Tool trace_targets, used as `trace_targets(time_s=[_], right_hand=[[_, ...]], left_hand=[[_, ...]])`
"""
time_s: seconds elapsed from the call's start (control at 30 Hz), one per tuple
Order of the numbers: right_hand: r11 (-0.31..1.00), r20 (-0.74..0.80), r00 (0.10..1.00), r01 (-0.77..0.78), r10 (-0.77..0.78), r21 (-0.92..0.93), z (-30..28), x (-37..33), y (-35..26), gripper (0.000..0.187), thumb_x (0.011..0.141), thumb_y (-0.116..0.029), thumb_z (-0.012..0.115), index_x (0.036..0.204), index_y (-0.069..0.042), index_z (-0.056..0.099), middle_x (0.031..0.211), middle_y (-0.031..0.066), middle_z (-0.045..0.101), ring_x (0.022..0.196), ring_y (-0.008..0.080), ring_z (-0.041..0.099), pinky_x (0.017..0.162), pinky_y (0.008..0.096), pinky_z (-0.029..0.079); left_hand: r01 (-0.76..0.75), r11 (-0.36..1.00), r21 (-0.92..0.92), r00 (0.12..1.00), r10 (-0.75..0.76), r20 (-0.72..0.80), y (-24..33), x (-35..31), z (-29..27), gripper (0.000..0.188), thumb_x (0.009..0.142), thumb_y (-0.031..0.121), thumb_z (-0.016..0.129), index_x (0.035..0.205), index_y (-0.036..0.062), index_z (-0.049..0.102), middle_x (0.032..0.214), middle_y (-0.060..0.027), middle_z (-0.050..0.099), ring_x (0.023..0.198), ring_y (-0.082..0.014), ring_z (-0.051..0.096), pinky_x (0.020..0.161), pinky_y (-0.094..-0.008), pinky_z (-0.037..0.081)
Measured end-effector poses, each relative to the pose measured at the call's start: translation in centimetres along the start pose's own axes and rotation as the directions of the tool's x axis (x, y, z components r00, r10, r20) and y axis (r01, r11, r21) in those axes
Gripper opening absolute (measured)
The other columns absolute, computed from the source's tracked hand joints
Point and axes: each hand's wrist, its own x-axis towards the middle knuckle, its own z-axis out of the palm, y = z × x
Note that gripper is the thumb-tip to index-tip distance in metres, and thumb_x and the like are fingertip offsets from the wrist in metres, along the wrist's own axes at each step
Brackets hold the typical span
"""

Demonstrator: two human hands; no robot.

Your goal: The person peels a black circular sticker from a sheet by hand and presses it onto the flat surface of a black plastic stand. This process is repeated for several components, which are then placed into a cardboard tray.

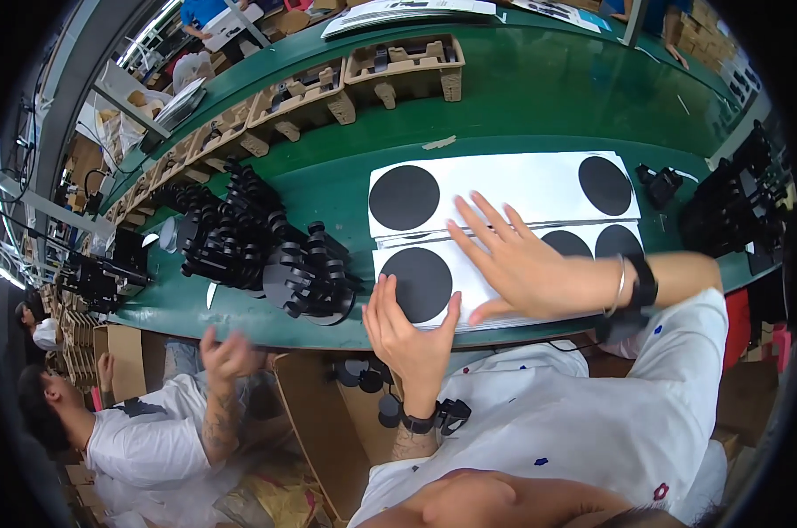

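Observation:
Two stacks of white sheets lie one behind the other on the green bench. The far sheet [513, 187] has a large black circle toward each end. On the near sheet [465, 280] there is a black circle [415, 285] at the left and more circles at the right, partly covered by my arm. My left hand [409, 339] rests at the near sheet's front edge, fingers outstretched over the left circle and thumb apart. My right hand [530, 268] reaches across the near sheet, fingers spread toward the far one. Neither hand shows anything held.
Black parts with round bases [306, 282] crowd the bench to the left. More black parts [733, 202] stand at the right. Moulded pulp trays [405, 66] line the far side. A cardboard box [328, 422] sits below the front edge. A co-worker [152, 431] is at the left.

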Motion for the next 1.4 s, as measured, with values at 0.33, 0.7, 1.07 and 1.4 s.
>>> trace_targets(time_s=[0.33, 0.7, 1.07, 1.4], right_hand=[[0.977, -0.189, 0.971, -0.112, 0.147, 0.183, 4.9, -2.6, 0.0, 0.091, 0.079, -0.064, 0.054, 0.144, -0.006, 0.027, 0.151, 0.0210, 0.015, 0.141, 0.0376, 0.011, 0.111, 0.0524, 0.018], [0.980, -0.206, 0.973, -0.062, 0.101, 0.187, 4.5, -3.0, 0.0, 0.087, 0.080, -0.065, 0.052, 0.143, -0.008, 0.032, 0.151, 0.0215, 0.014, 0.140, 0.0395, 0.013, 0.111, 0.0509, 0.019], [0.817, -0.648, 0.732, 0.496, -0.211, 0.293, 4.1, -2.9, -3.7, 0.053, 0.073, -0.023, 0.074, 0.121, -0.007, 0.059, 0.134, 0.0173, 0.045, 0.123, 0.0370, 0.044, 0.097, 0.0476, 0.043], [0.709, -0.836, 0.434, 0.469, 0.336, 0.527, 5.8, -2.1, -2.9, 0.022, 0.065, 0.004, 0.072, 0.086, -0.001, 0.069, 0.081, 0.0094, 0.068, 0.072, 0.0210, 0.067, 0.066, 0.0281, 0.055]], left_hand=[[-0.320, 0.914, 0.249, 0.943, 0.332, -0.004, -1.2, 1.4, -0.1, 0.025, 0.071, 0.021, 0.076, 0.080, -0.0010, 0.067, 0.081, -0.0191, 0.068, 0.084, -0.0374, 0.067, 0.069, -0.0397, 0.054], [0.194, 0.978, -0.080, 0.893, -0.210, -0.397, -4.2, 1.2, -8.3, 0.036, 0.095, 0.015, 0.052, 0.067, -0.0082, 0.054, 0.057, 0.0029, 0.052, 0.053, -0.0067, 0.038, 0.046, -0.0276, 0.030], [0.283, 0.563, -0.777, 0.768, -0.619, -0.168, 1.2, -2.3, -6.8, 0.037, 0.097, 0.018, 0.045, 0.071, -0.0057, 0.056, 0.072, -0.0031, 0.061, 0.062, -0.0071, 0.052, 0.054, -0.0222, 0.040], [0.006, 0.721, -0.693, 0.953, -0.215, -0.215, -10.8, 2.6, -9.6, 0.014, 0.086, 0.011, 0.054, 0.094, 0.0003, 0.058, 0.090, -0.0132, 0.063, 0.083, -0.0207, 0.059, 0.074, -0.0289, 0.045]])
